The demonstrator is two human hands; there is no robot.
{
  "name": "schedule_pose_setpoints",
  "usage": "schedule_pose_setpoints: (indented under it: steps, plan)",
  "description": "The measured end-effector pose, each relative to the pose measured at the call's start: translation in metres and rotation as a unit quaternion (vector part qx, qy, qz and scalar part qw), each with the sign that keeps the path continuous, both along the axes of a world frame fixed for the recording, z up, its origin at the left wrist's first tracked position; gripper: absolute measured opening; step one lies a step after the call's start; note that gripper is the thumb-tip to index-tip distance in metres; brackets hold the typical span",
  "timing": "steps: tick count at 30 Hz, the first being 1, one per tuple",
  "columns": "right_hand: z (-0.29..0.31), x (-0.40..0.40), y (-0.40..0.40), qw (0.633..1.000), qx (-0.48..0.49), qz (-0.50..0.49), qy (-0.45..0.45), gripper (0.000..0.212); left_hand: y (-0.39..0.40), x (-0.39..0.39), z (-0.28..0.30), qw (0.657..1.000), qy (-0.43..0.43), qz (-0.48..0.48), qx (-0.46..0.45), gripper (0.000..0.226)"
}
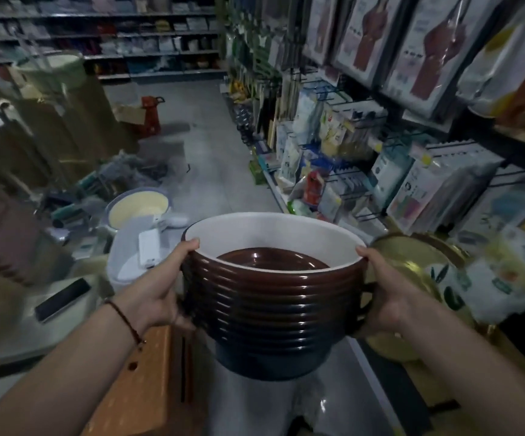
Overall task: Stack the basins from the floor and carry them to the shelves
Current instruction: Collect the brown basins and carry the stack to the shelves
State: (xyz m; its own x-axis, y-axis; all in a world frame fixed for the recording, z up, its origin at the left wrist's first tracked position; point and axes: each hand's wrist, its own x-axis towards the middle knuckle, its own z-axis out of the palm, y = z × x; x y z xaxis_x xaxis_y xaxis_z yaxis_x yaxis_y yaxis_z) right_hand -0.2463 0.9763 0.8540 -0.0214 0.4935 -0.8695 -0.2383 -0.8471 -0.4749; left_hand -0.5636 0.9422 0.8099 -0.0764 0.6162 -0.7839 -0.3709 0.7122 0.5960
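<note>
A shop aisle is seen, its grey floor (210,158) running away from the camera. The right side is lined with shelves (396,127) hung with packaged goods, and a further run of shelving (148,36) closes the far end. Tall brown rolls (50,127) are stood along the left side of the aisle, and a red stool (151,116) is set on the floor farther back.

A stack of brown basins (270,306) is held up in the air at the centre of the view, clear of the floor, between the two hands. The topmost basin is white inside, and a dark brown basin is nested in it.

The left hand (163,287) is curled round the left side of the stack, its thumb hooked over the top rim. The right hand (387,294) is curled round the right side, thumb laid on the rim, fingers wrapped by a side handle.

A gold basin (412,265) is seen just right of the stack, behind the right hand. A pale basin with a yellow inside (137,207) lies on the floor to the left. A dark phone (63,298) is laid flat near the left forearm, and a thin dark bracelet (122,319) is worn on the left wrist.
</note>
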Motion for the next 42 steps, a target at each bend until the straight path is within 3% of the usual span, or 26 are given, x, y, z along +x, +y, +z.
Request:
schedule_pose_setpoints:
  steps: [9, 17, 21, 26, 31, 34, 37, 42]
  plan:
    - [0.025, 0.039, 0.213, 0.999, 0.015, 0.040, -0.003, 0.066, 0.207, 0.042, 0.009, 0.999, -0.028, 0.031, -0.008, 0.064]
    - [0.017, 0.004, 0.375, 0.996, 0.010, 0.086, -0.020, 0.068, 0.332, 0.019, 0.013, 0.996, -0.033, 0.073, -0.026, 0.056]
    - [-0.005, -0.036, 0.442, 0.994, -0.017, 0.097, -0.038, 0.071, 0.385, -0.023, -0.013, 0.995, -0.046, 0.077, -0.031, 0.073]
    - [-0.043, -0.125, 0.545, 0.989, -0.030, 0.130, -0.063, 0.080, 0.471, -0.108, -0.046, 0.993, -0.052, 0.095, -0.050, 0.106]
    - [-0.056, -0.220, 0.629, 0.980, -0.032, 0.185, -0.071, 0.068, 0.519, -0.178, -0.040, 0.987, -0.052, 0.144, -0.045, 0.067]
    - [-0.063, -0.282, 0.674, 0.968, -0.034, 0.235, -0.085, 0.055, 0.529, -0.223, -0.043, 0.974, -0.057, 0.217, -0.034, 0.065]
    - [-0.075, -0.353, 0.717, 0.952, -0.037, 0.293, -0.083, 0.065, 0.534, -0.263, -0.050, 0.962, -0.063, 0.264, -0.010, 0.065]
    - [-0.106, -0.491, 0.781, 0.912, -0.010, 0.401, -0.083, 0.054, 0.547, -0.333, -0.082, 0.910, -0.080, 0.404, 0.042, 0.052]
